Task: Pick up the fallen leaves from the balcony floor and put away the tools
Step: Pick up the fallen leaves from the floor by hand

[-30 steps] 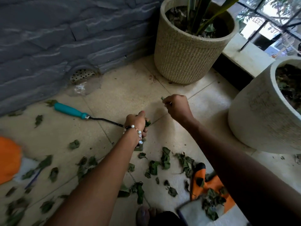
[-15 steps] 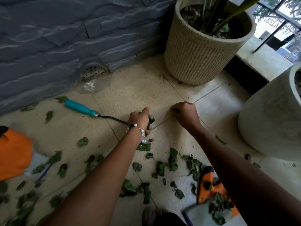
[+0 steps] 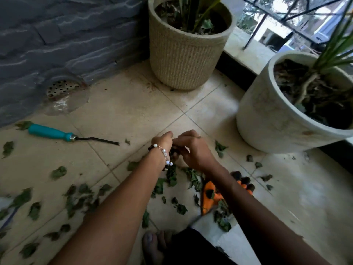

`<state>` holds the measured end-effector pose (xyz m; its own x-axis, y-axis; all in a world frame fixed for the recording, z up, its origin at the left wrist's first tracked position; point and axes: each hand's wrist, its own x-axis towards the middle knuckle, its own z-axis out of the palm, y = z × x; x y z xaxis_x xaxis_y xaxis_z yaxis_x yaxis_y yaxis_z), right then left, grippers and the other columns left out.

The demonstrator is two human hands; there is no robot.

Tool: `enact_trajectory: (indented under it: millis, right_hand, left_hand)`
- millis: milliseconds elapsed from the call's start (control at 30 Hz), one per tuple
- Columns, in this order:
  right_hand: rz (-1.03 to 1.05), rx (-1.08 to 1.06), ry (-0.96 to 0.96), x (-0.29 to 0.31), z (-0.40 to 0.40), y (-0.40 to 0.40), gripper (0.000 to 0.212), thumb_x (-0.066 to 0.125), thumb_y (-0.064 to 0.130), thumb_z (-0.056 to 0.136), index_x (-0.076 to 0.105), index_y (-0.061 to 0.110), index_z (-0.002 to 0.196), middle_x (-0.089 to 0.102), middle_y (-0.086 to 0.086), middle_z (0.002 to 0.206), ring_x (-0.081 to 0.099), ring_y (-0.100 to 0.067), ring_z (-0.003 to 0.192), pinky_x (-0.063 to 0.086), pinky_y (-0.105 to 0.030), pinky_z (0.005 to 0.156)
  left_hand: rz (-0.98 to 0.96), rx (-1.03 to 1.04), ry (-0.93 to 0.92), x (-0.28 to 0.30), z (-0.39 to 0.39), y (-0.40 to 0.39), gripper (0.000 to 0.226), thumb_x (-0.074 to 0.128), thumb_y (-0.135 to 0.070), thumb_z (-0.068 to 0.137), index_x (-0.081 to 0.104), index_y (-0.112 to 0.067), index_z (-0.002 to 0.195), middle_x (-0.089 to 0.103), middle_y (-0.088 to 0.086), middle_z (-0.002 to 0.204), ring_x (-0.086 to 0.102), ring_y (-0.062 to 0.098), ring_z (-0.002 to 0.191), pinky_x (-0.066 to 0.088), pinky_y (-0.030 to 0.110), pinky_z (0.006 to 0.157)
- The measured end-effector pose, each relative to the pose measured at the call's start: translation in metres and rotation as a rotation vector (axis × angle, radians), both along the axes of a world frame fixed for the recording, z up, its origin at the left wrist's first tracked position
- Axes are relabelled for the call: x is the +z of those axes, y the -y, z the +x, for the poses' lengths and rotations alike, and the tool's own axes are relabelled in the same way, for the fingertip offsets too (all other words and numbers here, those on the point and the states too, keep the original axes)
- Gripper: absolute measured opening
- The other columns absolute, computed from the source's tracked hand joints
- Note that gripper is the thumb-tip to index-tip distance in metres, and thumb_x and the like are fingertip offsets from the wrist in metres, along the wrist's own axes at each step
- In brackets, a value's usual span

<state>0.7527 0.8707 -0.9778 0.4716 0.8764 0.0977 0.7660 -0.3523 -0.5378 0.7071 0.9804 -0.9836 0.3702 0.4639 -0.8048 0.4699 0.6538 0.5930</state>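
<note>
Several green fallen leaves [image 3: 76, 197] lie scattered over the beige floor tiles. My left hand [image 3: 162, 143], with a bead bracelet at the wrist, grips a bunch of dark leaves [image 3: 172, 153] just above the floor. My right hand [image 3: 191, 148] is pressed against it, fingers curled at the same bunch. A teal-handled hand tool [image 3: 51, 131] with a thin dark metal shaft lies on the tiles to the left, apart from both hands. An orange glove [image 3: 210, 196] with leaves on it lies under my right forearm.
A woven beige plant pot [image 3: 183, 54] stands against the grey stone wall. A white plant pot [image 3: 267, 119] stands at the right by the railing ledge. A round floor drain [image 3: 62, 87] sits at the wall. My bare foot [image 3: 152, 245] and white paper [image 3: 235, 243] are at the bottom.
My right hand has moved left and back to meet my left hand, and both now gather at the leaf bunch. The view has shifted right; the orange item at the left is out of frame.
</note>
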Motion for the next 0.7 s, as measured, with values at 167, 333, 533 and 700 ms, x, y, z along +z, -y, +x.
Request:
enact_trajectory:
  millis: [167, 333, 533, 700]
  right_hand:
    - [0.248, -0.268, -0.662, 0.005, 0.018, 0.041, 0.039, 0.045, 0.008, 0.100, 0.056, 0.030, 0.130, 0.065, 0.001, 0.125, 0.054, -0.011, 0.123, 0.047, -0.028, 0.101]
    - [-0.139, -0.479, 0.015, -0.022, 0.048, 0.081, 0.035, 0.058, 0.002, 0.087, 0.063, 0.008, 0.121, 0.066, -0.013, 0.115, 0.066, -0.026, 0.096, 0.052, -0.033, 0.085]
    - [-0.323, -0.312, 0.240, -0.042, 0.036, 0.099, 0.028, 0.053, -0.004, 0.086, 0.071, 0.011, 0.101, 0.066, -0.007, 0.103, 0.056, -0.027, 0.096, 0.048, -0.037, 0.079]
    - [0.010, -0.600, -0.300, -0.007, 0.032, 0.093, 0.017, 0.065, 0.002, 0.086, 0.074, 0.008, 0.099, 0.073, -0.005, 0.095, 0.067, -0.014, 0.080, 0.053, -0.029, 0.076]
  left_hand:
    - [-0.058, -0.047, 0.079, 0.006, 0.011, 0.017, 0.033, 0.051, -0.022, 0.096, 0.055, -0.004, 0.068, 0.047, 0.002, 0.038, 0.034, 0.012, 0.025, 0.022, 0.008, 0.036]
    - [-0.036, -0.122, 0.075, 0.001, 0.008, 0.028, 0.037, 0.051, -0.023, 0.097, 0.058, -0.007, 0.065, 0.041, -0.001, 0.044, 0.032, 0.010, 0.028, 0.021, 0.010, 0.037]
    - [0.001, -0.186, 0.107, -0.001, 0.012, 0.032, 0.038, 0.053, -0.030, 0.097, 0.057, -0.009, 0.065, 0.045, -0.002, 0.046, 0.037, 0.013, 0.036, 0.026, 0.014, 0.037]
    - [0.025, -0.274, 0.116, -0.004, 0.015, 0.045, 0.035, 0.054, -0.030, 0.094, 0.060, -0.007, 0.068, 0.052, 0.001, 0.054, 0.042, 0.015, 0.038, 0.030, 0.017, 0.038]
